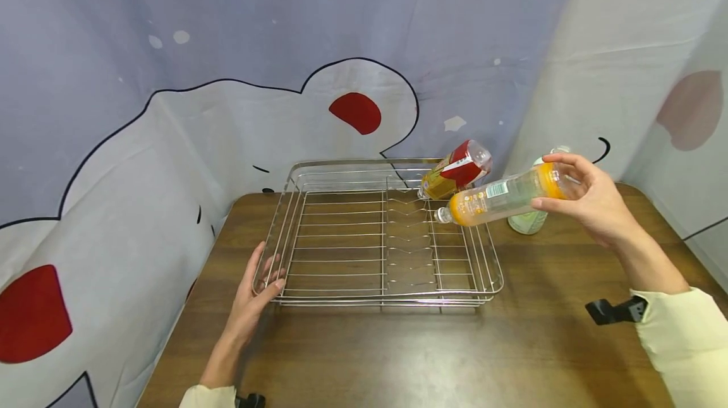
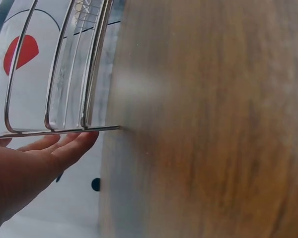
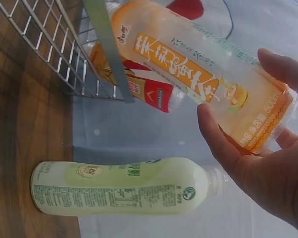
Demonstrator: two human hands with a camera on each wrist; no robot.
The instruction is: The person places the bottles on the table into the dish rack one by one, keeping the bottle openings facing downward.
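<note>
Head view: left hand [image 1: 253, 294] at the rack [image 1: 364, 298], orange bottle [image 1: 500, 196] tilted in the right hand [image 1: 594, 203].

At far left, the left hand lies against the outside of the rack's left end, near its front corner. Its fingers are extended and slightly apart, with the tips on the wires; this contact probably serves to steady a light wire frame. The rack stands on the table [image 1: 364, 357], its back rim close to the curtain [image 1: 352, 10]. A row of zigzag wires runs front to back right of its middle, perhaps to keep things from rolling.

Further right, in the back corner of the rack, the red bottle [image 1: 457, 171] leans with its neck low among the wires and its base raised; the wires and rim appear to prop it at that slant.

Next comes the orange bottle, over the right side of the rack, with its neck pointing left and slightly down. Behind it, the green bottle [image 3: 119, 186] stands upright on the table, just beside the rack.

At far right, the right hand clamps the orange bottle near its base, thumb on one side and fingers on the other. This end grip leaves the neck and most of the body free of the hand.
</note>
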